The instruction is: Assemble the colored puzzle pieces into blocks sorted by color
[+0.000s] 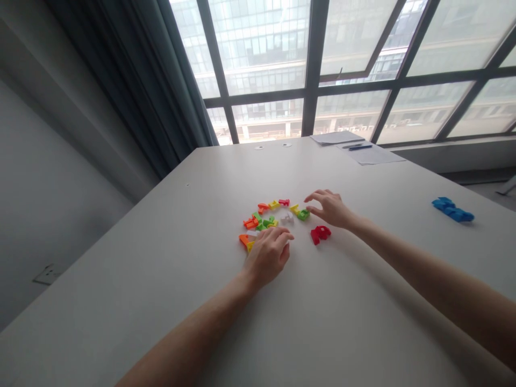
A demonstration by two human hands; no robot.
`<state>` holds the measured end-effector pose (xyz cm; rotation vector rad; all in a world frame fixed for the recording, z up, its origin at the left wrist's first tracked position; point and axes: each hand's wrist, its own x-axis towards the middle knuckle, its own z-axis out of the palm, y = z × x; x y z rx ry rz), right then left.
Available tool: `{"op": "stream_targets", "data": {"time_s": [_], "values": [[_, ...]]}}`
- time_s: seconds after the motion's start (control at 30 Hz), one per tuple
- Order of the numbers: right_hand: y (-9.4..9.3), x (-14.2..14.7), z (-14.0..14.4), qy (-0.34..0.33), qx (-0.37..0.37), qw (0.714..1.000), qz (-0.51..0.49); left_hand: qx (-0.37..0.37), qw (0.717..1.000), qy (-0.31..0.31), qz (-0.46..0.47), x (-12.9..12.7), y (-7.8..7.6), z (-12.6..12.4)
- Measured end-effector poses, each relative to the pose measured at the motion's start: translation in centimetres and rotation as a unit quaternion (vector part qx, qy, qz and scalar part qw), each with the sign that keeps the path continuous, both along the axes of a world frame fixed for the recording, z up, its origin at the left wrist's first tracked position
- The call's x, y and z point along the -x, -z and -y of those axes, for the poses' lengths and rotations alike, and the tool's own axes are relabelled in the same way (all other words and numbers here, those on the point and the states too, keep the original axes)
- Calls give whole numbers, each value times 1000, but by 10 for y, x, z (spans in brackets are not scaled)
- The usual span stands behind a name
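Two bare hands, over a white table (169, 279); positions given by clock from the middle of a loose ring of small coloured pieces, 12 o'clock lying toward the windows (266, 48).

Left hand (268, 251): at 6 o'clock, palm down, thumb and forefinger parted, covering part of the ring; whether it grips a piece underneath cannot be told.

Right hand (329, 208): between 2 and 3 o'clock, fingers bent and spread, thumb held away from forefinger, just beside a green piece (303, 215).

Ring, clockwise: yellow piece (274, 205) at 12; pinkish-red piece (284, 202) at 1; second yellow piece (294, 208) at 2; the green one as above; orange piece (244, 241) at 8, partly behind the left hand; second orange piece (250, 222) at 9; third orange piece (263, 207) at 11. Inside: white piece (287, 218) toward 3, further green pieces near the middle.

Outliers: one red item (320, 234) between 3 and 4, near the right hand; one blue item (452, 209) at 3, well apart.

Surroundings: papers (379, 156) with a dark pen (360, 147) toward 2; dark curtain (133, 80) at 10; wall socket (47, 274) between 8 and 9
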<state>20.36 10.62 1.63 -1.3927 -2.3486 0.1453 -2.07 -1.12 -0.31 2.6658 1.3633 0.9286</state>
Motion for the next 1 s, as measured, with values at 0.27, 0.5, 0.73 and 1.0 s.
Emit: {"op": "stream_targets", "data": {"time_s": [0.27,0.5,0.73,1.0], "values": [[3,63,-34,44,57,997,33,-11,1000,1,-6,0,1,0],[0,70,-40,63,67,996,22,-14,1000,7,-7,-1,1,0],[-23,42,-20,44,24,996,-70,-15,1000,5,-13,-1,1,1],[-16,-53,61,-82,-85,990,-77,-23,998,25,-43,-6,-1,3]]}}
